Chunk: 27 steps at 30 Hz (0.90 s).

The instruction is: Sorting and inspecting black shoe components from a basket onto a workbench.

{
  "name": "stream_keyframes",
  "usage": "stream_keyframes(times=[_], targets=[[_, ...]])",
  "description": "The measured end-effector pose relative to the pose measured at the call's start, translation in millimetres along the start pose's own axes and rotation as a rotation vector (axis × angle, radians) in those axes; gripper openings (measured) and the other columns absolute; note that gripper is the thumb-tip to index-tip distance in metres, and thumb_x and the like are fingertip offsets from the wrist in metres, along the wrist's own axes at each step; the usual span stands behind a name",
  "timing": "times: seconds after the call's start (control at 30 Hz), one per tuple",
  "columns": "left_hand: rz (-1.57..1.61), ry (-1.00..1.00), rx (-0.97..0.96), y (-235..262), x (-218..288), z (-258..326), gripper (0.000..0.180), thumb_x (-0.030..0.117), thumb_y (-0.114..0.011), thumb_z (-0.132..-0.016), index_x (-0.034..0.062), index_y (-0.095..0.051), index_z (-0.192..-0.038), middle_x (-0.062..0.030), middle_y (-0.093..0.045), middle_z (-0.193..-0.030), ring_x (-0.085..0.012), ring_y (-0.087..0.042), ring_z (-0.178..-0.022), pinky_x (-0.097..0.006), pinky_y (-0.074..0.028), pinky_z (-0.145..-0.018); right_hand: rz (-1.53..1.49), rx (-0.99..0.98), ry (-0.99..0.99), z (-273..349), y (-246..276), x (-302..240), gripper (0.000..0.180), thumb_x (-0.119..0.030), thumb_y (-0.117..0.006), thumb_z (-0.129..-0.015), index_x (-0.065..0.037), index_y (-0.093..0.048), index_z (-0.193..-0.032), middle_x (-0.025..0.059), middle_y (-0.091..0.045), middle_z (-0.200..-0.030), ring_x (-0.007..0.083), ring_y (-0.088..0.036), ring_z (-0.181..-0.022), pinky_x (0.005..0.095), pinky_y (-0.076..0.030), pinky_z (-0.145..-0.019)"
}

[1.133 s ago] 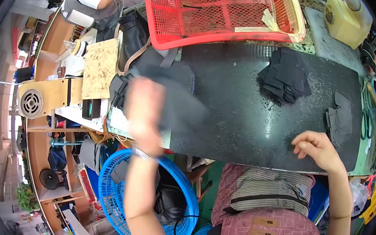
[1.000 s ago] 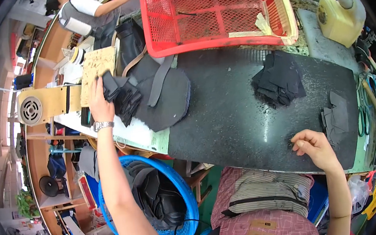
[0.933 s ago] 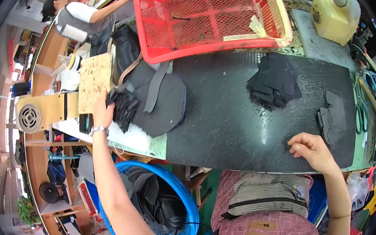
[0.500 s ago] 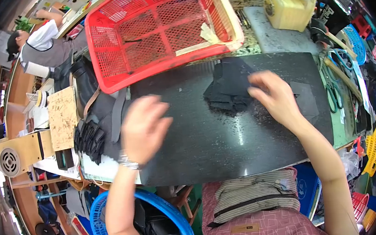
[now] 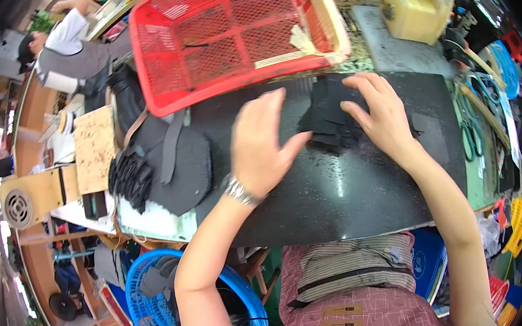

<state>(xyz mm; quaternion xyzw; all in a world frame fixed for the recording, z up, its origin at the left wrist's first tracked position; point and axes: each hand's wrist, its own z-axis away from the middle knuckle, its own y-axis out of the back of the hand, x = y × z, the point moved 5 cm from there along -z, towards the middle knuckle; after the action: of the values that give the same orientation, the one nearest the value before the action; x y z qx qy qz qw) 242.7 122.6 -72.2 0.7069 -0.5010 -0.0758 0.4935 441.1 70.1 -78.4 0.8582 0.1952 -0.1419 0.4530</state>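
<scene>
A pile of dark cut pieces, like leather or fabric, point(image 5: 332, 116) lies on the black work board point(image 5: 266, 210). My left hand point(image 5: 263, 138) hovers at the left of this pile, fingers stretched and thumb spread toward it, holding nothing. On the pile's other side is my right hand point(image 5: 382, 110), fingers curved and thumb apart, close to the dark pieces or touching their edge; which one I cannot tell. A single flat dark piece point(image 5: 430, 136) lies farther right on the board. Dark crumbs are scattered around the pile.
Beyond the board stands a red plastic basket point(image 5: 245, 78). Gathered black pieces point(image 5: 131, 178) and a larger dark sheet point(image 5: 187, 168) lie at left. Scissors point(image 5: 471, 129) rest at right, below a yellowish machine housing point(image 5: 411, 14). A blue basket point(image 5: 139, 306) stands below left. Another person works far left.
My left hand has moved right, from the board's left edge toward the dark pile, uncovering the larger dark sheet. My right hand stays beside the pile. The whole view has shifted slightly.
</scene>
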Motion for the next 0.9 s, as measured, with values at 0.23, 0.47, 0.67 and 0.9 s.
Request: stream_keyframes(times=[0.23,0.47,0.67,0.9], targets=[[-0.750,0.425,-0.033,96,-149,102,0.050,0.015,-0.065,-0.074,-0.0005,-0.053,-0.119,-0.0207,-0.058,-0.111,-0.0380,-0.055,-0.103,-0.044,-0.045,-0.091,-0.576,-0.648,-0.290,-14,-121,-96,0.049,-0.039,-0.061,-0.087,0.003,-0.059,-0.112,0.0162,-0.067,-0.095,0.0219,-0.065,-0.091,0.0319,-0.051,-0.079],[-0.377,0.282,-0.017,95,-155,105,0.021,0.005,-0.058,-0.074,0.0010,-0.064,-0.094,-0.0174,-0.064,-0.082,-0.0341,-0.062,-0.078,-0.043,-0.050,-0.073,-1.271,-0.908,-0.892,-59,-257,-166,0.049,-0.039,-0.068,-0.081,0.002,-0.060,-0.107,0.0172,-0.063,-0.100,0.0290,-0.062,-0.089,0.0472,-0.050,-0.077],[-0.285,0.263,-0.144,93,-139,101,0.025,0.010,-0.062,-0.078,-0.0015,-0.061,-0.101,-0.0176,-0.066,-0.089,-0.0329,-0.064,-0.085,-0.040,-0.051,-0.076,-0.510,-0.964,-0.779,-92,-270,-174,0.064,-0.029,-0.076,-0.070,-0.004,-0.052,-0.124,0.0169,-0.060,-0.121,0.0306,-0.062,-0.106,0.0378,-0.052,-0.086],[-0.543,0.346,0.218,175,-261,0,0.066,0.023,-0.071,-0.078,0.0062,-0.042,-0.135,-0.0265,-0.040,-0.137,-0.0394,-0.040,-0.126,-0.043,-0.039,-0.100,-0.548,-0.785,-0.726,-88,-268,-159,0.052,-0.022,-0.066,-0.072,-0.001,-0.057,-0.118,0.0234,-0.058,-0.119,0.0361,-0.056,-0.112,0.0426,-0.046,-0.094]])
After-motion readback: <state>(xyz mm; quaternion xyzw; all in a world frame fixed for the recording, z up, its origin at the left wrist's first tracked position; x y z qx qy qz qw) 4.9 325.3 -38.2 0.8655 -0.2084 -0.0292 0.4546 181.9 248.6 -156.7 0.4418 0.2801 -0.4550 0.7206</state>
